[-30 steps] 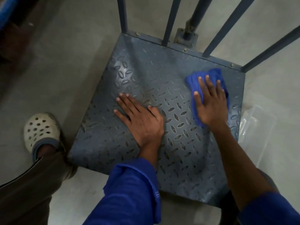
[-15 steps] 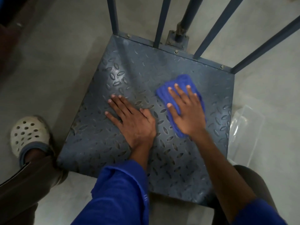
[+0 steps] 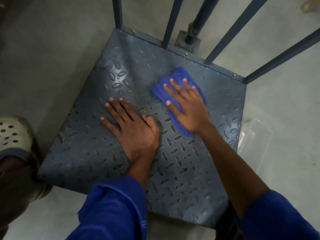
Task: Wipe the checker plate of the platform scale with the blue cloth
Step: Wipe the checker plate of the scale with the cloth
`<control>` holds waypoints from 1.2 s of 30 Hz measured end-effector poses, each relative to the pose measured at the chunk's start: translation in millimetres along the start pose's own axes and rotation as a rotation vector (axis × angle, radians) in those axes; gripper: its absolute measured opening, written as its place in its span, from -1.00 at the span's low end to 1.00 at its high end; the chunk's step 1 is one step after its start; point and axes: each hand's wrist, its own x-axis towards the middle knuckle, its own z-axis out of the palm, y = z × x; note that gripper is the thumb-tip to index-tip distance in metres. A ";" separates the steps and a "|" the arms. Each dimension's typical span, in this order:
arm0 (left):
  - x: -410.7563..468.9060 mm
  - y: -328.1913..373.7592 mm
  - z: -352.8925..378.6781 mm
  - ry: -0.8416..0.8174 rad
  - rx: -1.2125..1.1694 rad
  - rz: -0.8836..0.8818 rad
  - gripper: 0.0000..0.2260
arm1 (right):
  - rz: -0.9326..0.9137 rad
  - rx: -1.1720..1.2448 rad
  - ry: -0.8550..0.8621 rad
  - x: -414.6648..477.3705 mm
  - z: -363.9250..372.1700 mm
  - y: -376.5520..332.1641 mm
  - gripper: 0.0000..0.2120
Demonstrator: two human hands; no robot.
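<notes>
The dark grey checker plate (image 3: 181,170) of the platform scale fills the middle of the view, lying on a concrete floor. My right hand (image 3: 187,104) presses flat on the bunched blue cloth (image 3: 174,78) near the plate's centre, toward its far edge. The cloth shows around my fingers and under my wrist. Spread flat on the bare plate just to the left is my left hand (image 3: 133,130), holding nothing. Both arms wear blue sleeves.
Dark metal rail bars (image 3: 170,21) and a round post (image 3: 199,19) on a bolted base rise from the plate's far edge. A clear plastic container (image 3: 265,141) lies on the floor to the right. My foot in a perforated white clog (image 3: 12,134) is at left.
My right hand has slid the blue cloth leftward from the plate's far right corner to near its centre. My left hand has stayed flat on the plate.
</notes>
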 end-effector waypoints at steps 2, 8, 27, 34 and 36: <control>-0.8 0.2 -0.2 0.003 0.013 -0.002 -0.28 | 0.135 0.000 0.015 25.4 -10.5 17.6 -0.43; 0.3 0.3 -5.6 0.011 0.021 -0.005 -0.29 | -0.229 0.027 -0.138 144.1 16.0 -63.1 -0.41; 1.2 2.4 -3.4 -0.025 0.015 -0.002 -0.27 | -0.074 0.142 -0.032 115.8 18.1 -55.2 -0.50; 0.3 1.0 -5.3 -0.048 0.001 0.006 -0.29 | 0.420 0.038 0.134 -79.1 9.3 -42.5 -0.47; 0.3 0.9 -6.6 -0.060 0.021 0.067 -0.30 | 0.383 0.027 0.104 -128.6 8.6 -54.7 -0.45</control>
